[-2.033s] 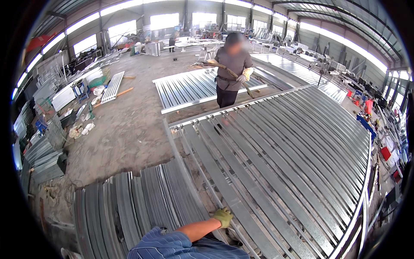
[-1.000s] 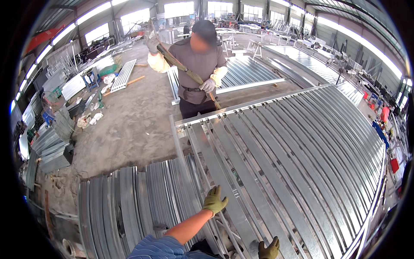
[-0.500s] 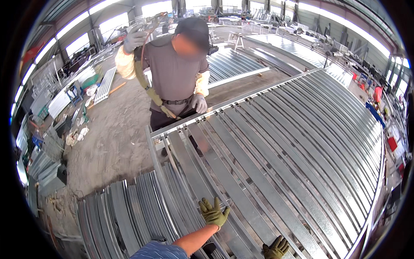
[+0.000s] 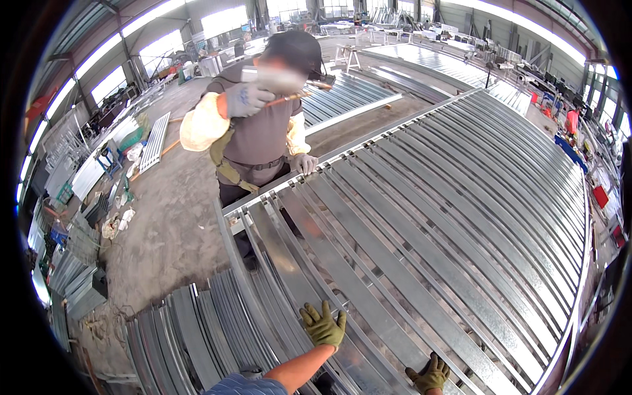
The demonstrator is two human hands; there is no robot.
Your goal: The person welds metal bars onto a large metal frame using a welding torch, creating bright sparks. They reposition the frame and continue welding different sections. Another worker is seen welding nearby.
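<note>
My left hand (image 4: 323, 327), in an olive work glove, lies with its fingers spread on a flat grey metal slat (image 4: 283, 253) of a large slatted panel. Lower and to the right, my right hand (image 4: 430, 376), gloved the same way, rests on another slat (image 4: 359, 289) with its fingers apart. Neither hand holds anything. Across the panel a co-worker leans over its frame rail (image 4: 342, 157). One grey-gloved hand (image 4: 247, 100) of theirs grips a torch-like tool (image 4: 289, 99) with a thin copper-coloured tube. The co-worker's other hand (image 4: 304, 163) touches the rail.
Many long metal strips (image 4: 191, 329) lie side by side at the lower left, beside the panel. Behind the co-worker lies another slatted panel (image 4: 355, 99). Metal stock and a white sawhorse (image 4: 347, 58) stand farther back. Red and blue items (image 4: 571, 153) line the right side.
The co-worker has bent forward and brought the tool down and to the right, in front of the face. My left hand stays on its slat; my right hand has shifted slightly up and right.
</note>
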